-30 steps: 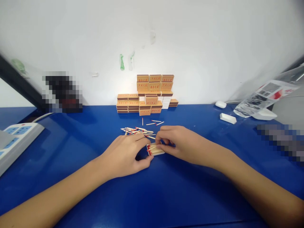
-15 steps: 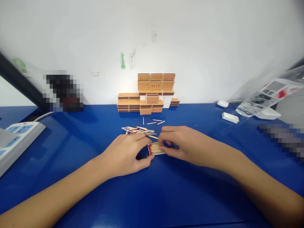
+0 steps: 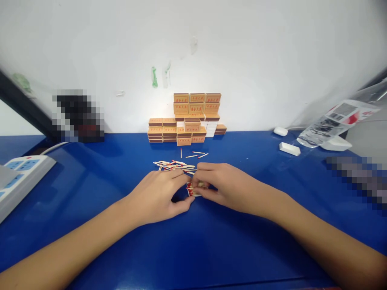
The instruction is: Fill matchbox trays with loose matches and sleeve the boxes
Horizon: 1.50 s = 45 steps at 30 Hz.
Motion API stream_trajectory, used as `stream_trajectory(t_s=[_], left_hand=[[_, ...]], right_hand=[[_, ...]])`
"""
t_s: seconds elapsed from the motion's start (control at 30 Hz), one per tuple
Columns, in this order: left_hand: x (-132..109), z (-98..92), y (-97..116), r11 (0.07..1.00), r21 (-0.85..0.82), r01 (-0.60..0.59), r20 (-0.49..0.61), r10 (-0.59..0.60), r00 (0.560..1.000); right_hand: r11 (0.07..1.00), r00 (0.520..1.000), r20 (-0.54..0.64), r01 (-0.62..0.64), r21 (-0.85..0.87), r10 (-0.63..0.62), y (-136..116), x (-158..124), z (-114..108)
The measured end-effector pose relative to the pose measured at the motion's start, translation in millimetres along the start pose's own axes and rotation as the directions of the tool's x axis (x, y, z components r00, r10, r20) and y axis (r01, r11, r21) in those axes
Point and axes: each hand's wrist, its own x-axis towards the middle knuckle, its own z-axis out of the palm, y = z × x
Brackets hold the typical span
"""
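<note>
My left hand [image 3: 160, 197] grips the left end of a small white matchbox tray [image 3: 198, 196] between thumb and fingers, keeping it on the blue table. Red-headed matches [image 3: 190, 191] lie side by side inside, heads to the left. Over the tray, the fingers of my right hand [image 3: 217, 181] are pinched on a match [image 3: 188, 187] whose head pokes out to the left. They cover much of the tray's right part. Just beyond my hands lies a loose heap of matches [image 3: 173, 165], with several single matches [image 3: 191, 156] behind it.
Stacked matchboxes [image 3: 196, 108] stand against the white wall [image 3: 256, 60]. On the left of the blue table [image 3: 169, 249] is a power strip [image 3: 33, 173]. To the right lie a white block [image 3: 289, 149], a rounded white object [image 3: 280, 131] and a clear plastic wrapper [image 3: 323, 125].
My right hand has shifted left over the tray, and its fingertips now cover more of the matches. My left hand keeps its grip on the tray. The view has moved slightly.
</note>
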Motion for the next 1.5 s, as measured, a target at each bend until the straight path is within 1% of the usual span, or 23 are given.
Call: stream_trajectory(t_s=[0.17, 0.27, 0.4, 0.57, 0.73, 0.8, 0.87, 0.93, 0.97, 1.0, 1.07, 1.1, 1.13, 1.23, 1.3, 1.37, 1.5], left_hand=[[-0.9, -1.5, -0.3, 1.0, 0.002, 0.01, 0.031, -0.01, 0.999], [-0.9, -1.9, 0.3, 1.0, -0.009, 0.011, 0.032, -0.01, 0.999], [-0.3, -1.5, 0.7, 1.0, 0.002, 0.002, 0.016, -0.002, 1.0], [-0.3, -1.7, -0.1, 1.0, -0.001, -0.004, 0.017, 0.004, 1.0], [-0.4, -2.6, 0.3, 1.0, -0.004, 0.011, 0.032, -0.011, 0.999], [-0.4, -2.2, 0.3, 1.0, -0.001, 0.013, 0.029, -0.013, 0.999], [-0.6, -1.6, 0.0, 1.0, 0.0, 0.011, 0.029, -0.011, 1.0], [-1.0, -0.9, -0.6, 1.0, -0.001, 0.011, 0.025, -0.011, 1.0], [-1.3, -0.5, -0.8, 1.0, -0.003, 0.013, 0.022, -0.013, 1.0], [-1.6, -0.2, -1.1, 1.0, -0.008, 0.014, 0.018, -0.014, 1.0], [-2.1, 0.6, -1.3, 1.0, -0.019, 0.015, 0.014, -0.015, 1.0], [-2.4, 1.0, -1.3, 1.0, -0.022, 0.012, 0.015, -0.012, 1.0], [-2.6, 1.4, -1.1, 1.0, -0.023, 0.008, 0.017, -0.008, 1.0], [-3.2, 2.1, 0.1, 1.0, -0.014, -0.008, 0.02, 0.009, 1.0], [-3.3, 1.8, 0.8, 1.0, -0.014, -0.011, 0.023, 0.011, 1.0], [-2.9, 1.1, 0.8, 1.0, -0.019, -0.006, 0.033, 0.007, 0.999], [-1.6, 0.5, -0.2, 1.0, -0.015, 0.0, 0.038, 0.0, 0.999]], right_hand=[[0.999, 0.999, -0.019, -0.03, -0.032, 0.029, -2.1, -1.1, -7.5], [0.999, 0.999, 0.007, -0.044, -0.024, 0.044, -2.6, -1.4, -9.9], [0.999, 1.0, 0.027, -0.014, 0.04, 0.013, -1.9, -0.4, -4.8], [0.999, 1.0, 0.025, -0.017, 0.031, 0.017, 0.7, 0.1, -0.2], [0.998, 0.998, 0.026, -0.063, -0.023, 0.064, -2.0, -2.4, -8.3], [0.996, 0.996, 0.047, -0.076, -0.047, 0.078, -5.8, -3.4, -11.9], [0.996, 0.994, 0.082, -0.073, -0.043, 0.076, -8.8, -3.7, -14.8], [0.997, 0.995, 0.068, -0.07, -0.038, 0.072, -7.3, -3.3, -17.8], [0.996, 0.997, 0.021, -0.076, -0.043, 0.077, -3.6, -2.8, -19.4], [0.995, 0.995, -0.05, -0.09, -0.053, 0.088, 2.3, -2.2, -20.9], [0.986, 0.97, -0.209, -0.141, -0.086, 0.12, 20.7, -0.3, -23.1], [0.981, 0.954, -0.27, -0.165, -0.103, 0.132, 32.3, 1.0, -23.5], [0.976, 0.945, -0.298, -0.18, -0.122, 0.137, 44.5, 2.5, -23.2], [0.97, 0.947, -0.283, -0.196, -0.145, 0.149, 76.4, 8.4, -19.8], [0.968, 0.951, -0.273, -0.192, -0.163, 0.143, 88.2, 12.8, -17.7], [0.965, 0.957, -0.254, -0.191, -0.177, 0.143, 92.0, 16.3, -17.2], [0.965, 0.968, -0.192, -0.195, -0.176, 0.161, 89.1, 17.7, -17.0]])
